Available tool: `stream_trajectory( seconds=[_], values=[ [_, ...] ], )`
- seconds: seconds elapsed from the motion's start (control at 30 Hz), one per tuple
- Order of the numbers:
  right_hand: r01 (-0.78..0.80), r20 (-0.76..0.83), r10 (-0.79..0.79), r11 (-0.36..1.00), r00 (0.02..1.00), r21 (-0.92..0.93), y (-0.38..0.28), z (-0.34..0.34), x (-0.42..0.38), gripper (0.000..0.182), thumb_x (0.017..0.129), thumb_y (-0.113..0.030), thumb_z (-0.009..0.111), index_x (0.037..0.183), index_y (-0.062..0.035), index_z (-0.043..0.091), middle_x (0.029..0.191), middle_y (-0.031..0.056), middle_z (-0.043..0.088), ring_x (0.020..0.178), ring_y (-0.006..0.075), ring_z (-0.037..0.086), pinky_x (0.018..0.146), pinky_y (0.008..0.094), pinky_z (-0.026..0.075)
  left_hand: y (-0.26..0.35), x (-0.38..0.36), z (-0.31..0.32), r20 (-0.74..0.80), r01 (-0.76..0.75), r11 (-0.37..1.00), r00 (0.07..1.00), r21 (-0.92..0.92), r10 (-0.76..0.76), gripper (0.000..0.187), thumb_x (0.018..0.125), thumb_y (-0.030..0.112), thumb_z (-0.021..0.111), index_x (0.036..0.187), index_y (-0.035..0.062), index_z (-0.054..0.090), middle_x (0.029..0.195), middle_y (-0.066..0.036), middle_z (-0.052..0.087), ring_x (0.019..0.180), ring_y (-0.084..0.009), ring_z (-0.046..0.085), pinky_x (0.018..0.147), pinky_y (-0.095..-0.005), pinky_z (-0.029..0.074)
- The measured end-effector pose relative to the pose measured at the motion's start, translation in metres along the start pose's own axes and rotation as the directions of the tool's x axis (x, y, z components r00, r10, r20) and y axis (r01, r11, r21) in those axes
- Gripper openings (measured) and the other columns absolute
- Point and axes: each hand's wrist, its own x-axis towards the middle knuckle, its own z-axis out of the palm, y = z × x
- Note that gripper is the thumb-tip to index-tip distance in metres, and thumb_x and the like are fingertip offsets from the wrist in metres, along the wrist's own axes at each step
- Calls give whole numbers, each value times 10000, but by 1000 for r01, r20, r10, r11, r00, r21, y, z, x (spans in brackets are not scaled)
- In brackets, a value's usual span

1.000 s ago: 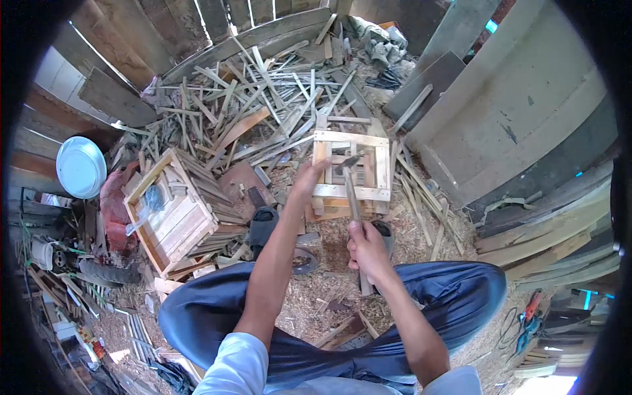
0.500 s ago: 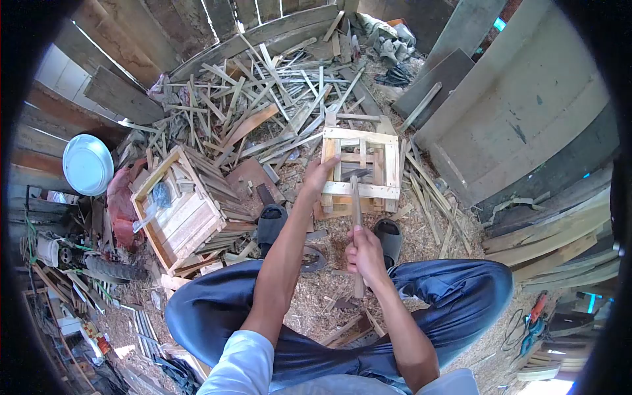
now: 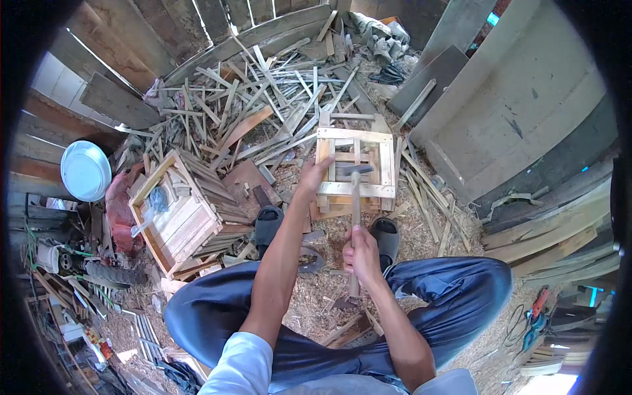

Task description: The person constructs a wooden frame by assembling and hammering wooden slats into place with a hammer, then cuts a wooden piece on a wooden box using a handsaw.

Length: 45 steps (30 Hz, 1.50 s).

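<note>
A small slatted wooden frame [image 3: 357, 137] stands in front of me on stacked wooden pieces between my feet. My left hand [image 3: 315, 175] grips its left side, fingers wrapped over the edge. In my right hand [image 3: 361, 253] is a hammer [image 3: 355, 204], held by its wooden handle. Its dark metal head overlaps the opening of the frame in this view, just above the near slat. Nail heads dot that pale near slat.
Left of my feet stands a wooden crate-like box [image 3: 174, 214] with a plastic bag inside. A pile of scrap sticks [image 3: 263, 99] lies beyond. Large boards [image 3: 513, 112] lean at right. A white basin [image 3: 86, 171] and a power tool [image 3: 536, 322] are at the sides.
The hammer head has risen slightly off the near slat, handle now more upright in view. The whole scene shifts a little left; my left hand keeps its hold on the frame.
</note>
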Motion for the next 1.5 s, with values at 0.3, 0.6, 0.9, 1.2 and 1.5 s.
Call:
stream_trajectory(
  seconds=[0.3,0.6,0.9,1.2,1.5],
  values=[
    [8,-101,-23,989,995,-149,5,-3,3,286,995,-377,364,895,-116,426,567,-52,331,411,43,280,347,223,255,-16,12,-7,-33,-45,997,998,61,47,519,813,358,682,1098,-66,592,1022,-150,647,909,-206,616,822,-312,467],
    [-61,-21,60,997,998,-53,7,-3,4,306,988,-417,373,902,-125,407,571,-51,323,417,45,277,350,220,241,-10,8,-5,-21,-36,995,999,88,38,532,809,378,690,1068,-77,599,933,-125,654,795,-185,610,732,-313,475],
    [38,-66,-43,996,997,-82,19,8,7,335,988,-423,365,868,-118,432,558,-49,344,413,56,294,354,231,250,-4,1,-3,-24,-37,993,999,110,40,481,819,367,687,1072,-35,616,942,-92,650,819,-155,588,752,-294,461],
    [61,-78,-58,997,995,46,-33,-25,3,304,992,-388,362,879,-114,430,565,-63,316,403,37,255,342,214,229,-1,-6,-3,5,-43,999,999,-6,43,475,840,330,675,1126,-38,583,1002,-113,644,865,-175,614,803,-309,485],
    [114,-176,-166,954,970,-276,-42,-44,17,296,993,-310,393,903,-46,493,604,-3,435,412,82,389,355,252,351,-6,0,0,-100,-104,991,989,84,112,534,806,344,708,1124,-56,553,978,-136,649,852,-200,624,785,-323,487]
  ],
)
